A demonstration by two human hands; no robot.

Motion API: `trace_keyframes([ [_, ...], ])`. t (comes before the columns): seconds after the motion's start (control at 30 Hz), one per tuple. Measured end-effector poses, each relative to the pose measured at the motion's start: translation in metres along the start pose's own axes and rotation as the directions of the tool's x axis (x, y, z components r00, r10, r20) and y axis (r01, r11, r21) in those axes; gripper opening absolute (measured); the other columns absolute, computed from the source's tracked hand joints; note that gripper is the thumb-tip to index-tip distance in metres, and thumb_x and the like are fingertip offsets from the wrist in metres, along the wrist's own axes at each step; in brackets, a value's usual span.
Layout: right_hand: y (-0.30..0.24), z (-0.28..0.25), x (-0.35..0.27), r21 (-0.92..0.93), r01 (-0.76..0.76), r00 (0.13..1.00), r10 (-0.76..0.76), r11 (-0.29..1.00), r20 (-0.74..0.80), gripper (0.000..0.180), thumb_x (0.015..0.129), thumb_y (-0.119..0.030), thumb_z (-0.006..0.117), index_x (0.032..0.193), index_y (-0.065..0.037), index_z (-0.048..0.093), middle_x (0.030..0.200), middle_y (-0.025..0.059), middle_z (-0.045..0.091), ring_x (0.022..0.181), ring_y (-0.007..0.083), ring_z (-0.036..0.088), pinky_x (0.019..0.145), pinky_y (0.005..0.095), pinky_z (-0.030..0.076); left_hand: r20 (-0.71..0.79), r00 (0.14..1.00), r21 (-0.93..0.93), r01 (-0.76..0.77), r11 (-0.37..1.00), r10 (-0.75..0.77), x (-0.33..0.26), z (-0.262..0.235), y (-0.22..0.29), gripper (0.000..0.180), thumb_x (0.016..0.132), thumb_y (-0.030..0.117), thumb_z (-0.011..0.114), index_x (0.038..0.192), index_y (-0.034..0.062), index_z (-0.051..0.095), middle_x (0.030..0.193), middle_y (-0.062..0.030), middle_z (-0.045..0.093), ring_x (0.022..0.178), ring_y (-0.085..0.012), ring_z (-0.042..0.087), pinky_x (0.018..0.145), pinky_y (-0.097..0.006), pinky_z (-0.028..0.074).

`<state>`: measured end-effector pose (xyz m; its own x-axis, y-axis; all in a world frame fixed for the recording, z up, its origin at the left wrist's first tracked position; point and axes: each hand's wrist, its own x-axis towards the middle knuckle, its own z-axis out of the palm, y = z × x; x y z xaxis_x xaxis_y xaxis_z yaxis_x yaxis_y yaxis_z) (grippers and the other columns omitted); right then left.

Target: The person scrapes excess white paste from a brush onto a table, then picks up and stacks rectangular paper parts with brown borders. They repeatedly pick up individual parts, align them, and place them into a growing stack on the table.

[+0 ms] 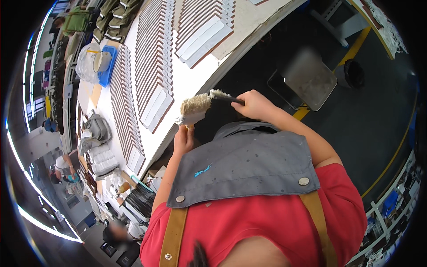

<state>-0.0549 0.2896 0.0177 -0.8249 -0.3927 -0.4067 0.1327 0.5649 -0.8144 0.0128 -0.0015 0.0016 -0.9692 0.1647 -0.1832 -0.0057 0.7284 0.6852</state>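
My left hand (183,140) is closed round the lower end of a wide brush (195,107), held upright just off the table's edge. Its head is cream and rough, with whitish, crusted material lower down. In my right hand (257,106) is the dark handle of a slim tool (227,98), its far end coated in pale, lumpy stuff. That end points left and meets the brush head's upper right side, or lies very close to it. What kind of tool it is, I cannot tell.
On the white table (155,149), several overlapping rows of grey-white strips with brown edges (156,107) stretch away. A white tub (102,61) stands in a blue tray (109,71), beside grey cloth (95,133). To the right are a metal-topped stool (313,84) and a black-lined bin (353,73).
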Motion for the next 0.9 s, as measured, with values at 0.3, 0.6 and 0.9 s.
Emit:
trace_keyframes([
  [0.3, 0.013, 0.013, 0.009, -0.024, 0.106, 0.994, -0.107, 0.994, -0.015, 0.023, 0.075, -0.026, 0.056, 0.076, -0.005, 0.064, 0.064, 0.0141, 0.06, 0.063, 0.0308, 0.058, 0.059, 0.0365, 0.047, 0.233, 0.952, -0.526, 0.294, 0.798, -0.197, -0.009, 0.0, 0.012, 0.036, 0.083, 0.041, 0.045, 0.083, 0.0046, 0.048, 0.06, 0.0009, 0.046, 0.045, -0.0065, 0.041, 0.04, -0.019, 0.028],
  [0.6, 0.011, 0.01, -0.007, 0.063, 0.181, 0.976, -0.187, 0.981, 0.111, 0.021, 0.073, -0.024, 0.058, 0.072, -0.004, 0.063, 0.062, 0.0162, 0.058, 0.06, 0.0328, 0.057, 0.059, 0.0371, 0.046, 0.36, 0.895, -0.643, 0.442, 0.626, -0.262, -0.011, 0.007, 0.023, 0.036, 0.082, 0.041, 0.044, 0.08, 0.0049, 0.047, 0.055, -0.0012, 0.043, 0.042, -0.0079, 0.037, 0.037, -0.02, 0.028],
  [0.9, 0.011, -0.005, 0.0, -0.066, 0.002, 0.984, 0.009, 0.998, 0.176, 0.019, 0.073, -0.022, 0.055, 0.072, -0.005, 0.063, 0.066, 0.0158, 0.06, 0.065, 0.032, 0.059, 0.063, 0.0379, 0.047, 0.506, 0.811, -0.672, 0.585, 0.455, -0.295, -0.009, 0.008, 0.037, 0.035, 0.082, 0.041, 0.044, 0.075, 0.0069, 0.044, 0.05, -0.0001, 0.038, 0.038, -0.0073, 0.031, 0.034, -0.021, 0.024],
])
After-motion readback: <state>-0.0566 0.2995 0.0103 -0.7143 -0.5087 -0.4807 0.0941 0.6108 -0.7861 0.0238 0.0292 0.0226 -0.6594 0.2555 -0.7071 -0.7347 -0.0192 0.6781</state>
